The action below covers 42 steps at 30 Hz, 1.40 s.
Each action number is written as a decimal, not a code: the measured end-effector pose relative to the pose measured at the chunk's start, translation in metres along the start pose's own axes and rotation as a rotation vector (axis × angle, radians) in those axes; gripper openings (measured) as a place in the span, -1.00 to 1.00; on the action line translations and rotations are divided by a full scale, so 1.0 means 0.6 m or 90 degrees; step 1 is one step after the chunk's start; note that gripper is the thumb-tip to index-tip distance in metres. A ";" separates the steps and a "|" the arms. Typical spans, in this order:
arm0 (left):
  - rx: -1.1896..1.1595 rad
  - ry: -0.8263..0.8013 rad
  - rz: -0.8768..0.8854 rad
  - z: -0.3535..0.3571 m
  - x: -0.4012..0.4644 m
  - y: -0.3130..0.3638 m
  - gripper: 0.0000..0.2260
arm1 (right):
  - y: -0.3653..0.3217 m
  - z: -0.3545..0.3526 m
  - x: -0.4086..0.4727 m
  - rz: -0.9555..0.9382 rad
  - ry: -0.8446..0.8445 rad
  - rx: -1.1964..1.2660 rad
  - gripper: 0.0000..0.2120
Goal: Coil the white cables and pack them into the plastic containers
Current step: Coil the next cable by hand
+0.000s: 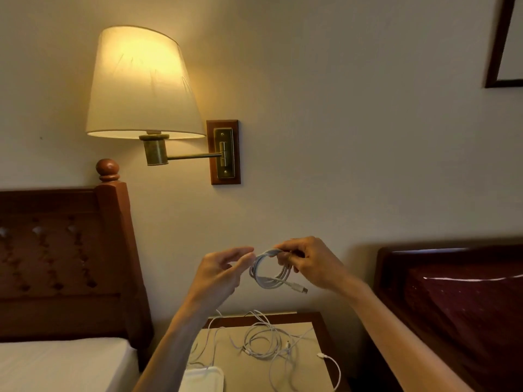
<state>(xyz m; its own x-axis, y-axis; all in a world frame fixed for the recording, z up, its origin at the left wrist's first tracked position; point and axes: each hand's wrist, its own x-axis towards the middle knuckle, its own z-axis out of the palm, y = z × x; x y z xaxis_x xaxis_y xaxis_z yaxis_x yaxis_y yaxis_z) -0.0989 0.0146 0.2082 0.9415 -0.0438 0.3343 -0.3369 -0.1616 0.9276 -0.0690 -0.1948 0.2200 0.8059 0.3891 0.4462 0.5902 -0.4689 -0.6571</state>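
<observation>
A small coil of white cable (268, 274) hangs in the air above the nightstand, its plug end sticking out to the lower right. My right hand (310, 263) pinches the top of the coil. My left hand (222, 268) is just left of it, thumb and fingertips touching the coil's upper left edge. Below, several loose white cables (268, 342) lie tangled on the nightstand (318, 321). A white plastic container (203, 379) sits at the nightstand's front left, partly hidden behind my left forearm.
A bed with a wooden headboard (70, 250) stands at the left, a second dark red bed (458, 295) at the right. A lit wall lamp (141, 83) hangs above the nightstand.
</observation>
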 end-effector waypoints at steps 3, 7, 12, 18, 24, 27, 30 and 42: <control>0.136 -0.097 0.040 0.000 -0.009 0.002 -0.89 | -0.010 -0.008 0.012 -0.036 -0.117 -0.082 -0.78; 0.100 -0.012 -0.005 0.011 -0.020 -0.015 -0.84 | 0.004 0.015 0.009 0.018 -0.026 0.118 -0.76; -0.061 0.159 -0.068 0.023 -0.047 -0.072 -0.83 | 0.058 0.095 -0.062 0.224 0.150 0.387 -0.70; -0.124 0.177 -0.116 0.043 -0.092 -0.140 -0.87 | 0.073 0.200 -0.121 0.261 0.161 0.446 -0.73; -0.076 0.109 -0.148 0.042 -0.143 -0.192 -0.90 | 0.086 0.240 -0.148 0.255 0.203 0.308 -0.90; -0.002 0.053 -0.158 0.034 -0.161 -0.220 -0.78 | 0.095 0.259 -0.166 0.265 0.202 0.253 -0.89; 0.259 0.114 -0.115 0.014 -0.189 -0.270 -0.61 | 0.108 0.282 -0.189 0.292 0.191 0.214 -0.93; 0.714 -0.048 -0.187 -0.065 -0.334 -0.457 -0.37 | 0.129 0.457 -0.293 0.427 -0.075 0.013 -0.74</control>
<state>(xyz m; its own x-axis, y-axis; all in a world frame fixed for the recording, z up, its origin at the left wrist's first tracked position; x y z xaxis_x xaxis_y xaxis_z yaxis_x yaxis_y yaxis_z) -0.1959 0.1059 -0.1066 0.9924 0.0885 0.0852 0.0606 -0.9561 0.2866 -0.1777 -0.0817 -0.0759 0.9860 0.1044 -0.1301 -0.0367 -0.6248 -0.7799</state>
